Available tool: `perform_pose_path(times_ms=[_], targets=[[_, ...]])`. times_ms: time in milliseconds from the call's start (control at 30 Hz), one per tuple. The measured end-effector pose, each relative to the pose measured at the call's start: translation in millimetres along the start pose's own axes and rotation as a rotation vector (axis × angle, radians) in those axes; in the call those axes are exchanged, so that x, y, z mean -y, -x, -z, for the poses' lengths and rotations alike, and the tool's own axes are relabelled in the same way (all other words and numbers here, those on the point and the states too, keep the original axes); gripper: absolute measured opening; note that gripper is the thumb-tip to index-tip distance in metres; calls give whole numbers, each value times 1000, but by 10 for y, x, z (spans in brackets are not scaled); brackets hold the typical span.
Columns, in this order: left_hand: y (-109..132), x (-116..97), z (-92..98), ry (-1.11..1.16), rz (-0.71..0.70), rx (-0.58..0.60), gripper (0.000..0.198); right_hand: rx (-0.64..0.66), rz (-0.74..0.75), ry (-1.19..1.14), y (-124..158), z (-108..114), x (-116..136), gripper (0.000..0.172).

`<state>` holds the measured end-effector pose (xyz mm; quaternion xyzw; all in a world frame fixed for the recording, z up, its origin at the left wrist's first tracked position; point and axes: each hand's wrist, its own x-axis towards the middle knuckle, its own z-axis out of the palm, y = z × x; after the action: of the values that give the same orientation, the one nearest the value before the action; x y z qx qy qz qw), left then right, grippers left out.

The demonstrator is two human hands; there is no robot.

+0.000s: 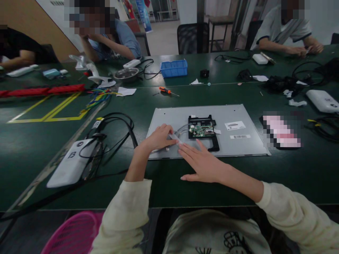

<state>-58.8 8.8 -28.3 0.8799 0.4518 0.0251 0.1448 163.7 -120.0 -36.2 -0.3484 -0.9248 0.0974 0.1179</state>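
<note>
A grey flat panel [169,116], looking like the back of a display, lies on the green table. At its middle is a black frame [215,143] with a green circuit board [201,131], from which grey wires [182,129] run left. My left hand [159,137] pinches a pale strip like tape [174,137] over the panel's left half, beside the wires. Flat and with fingers stretched out, my right hand [200,160] rests at the panel's front edge, its fingertips touching or nearly touching the strip's lower end.
Left of the panel lie a white power bank [71,162] and a black cable [129,123]. To the right is a phone [282,132]. Beyond the panel are an orange screwdriver [165,90] and a blue bin [173,68]. Several people sit across the table.
</note>
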Motion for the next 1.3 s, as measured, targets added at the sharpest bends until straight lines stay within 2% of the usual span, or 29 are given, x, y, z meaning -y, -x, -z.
perform_pose_path(times_ms=[200,733,1133,1300], targets=[[11,-7,0,16,16,-19,32,-26,8,22,-16,34,1,72],[-4,1,-2,31,35,-15,33,-27,25,35,-13,21,-21,63],[-7,-39,17,45,57,-22,31,-72,16,27,-83,-50,-138,39],[4,-66,35,35,62,-19,31,-92,34,59,-114,-80,-177,36]])
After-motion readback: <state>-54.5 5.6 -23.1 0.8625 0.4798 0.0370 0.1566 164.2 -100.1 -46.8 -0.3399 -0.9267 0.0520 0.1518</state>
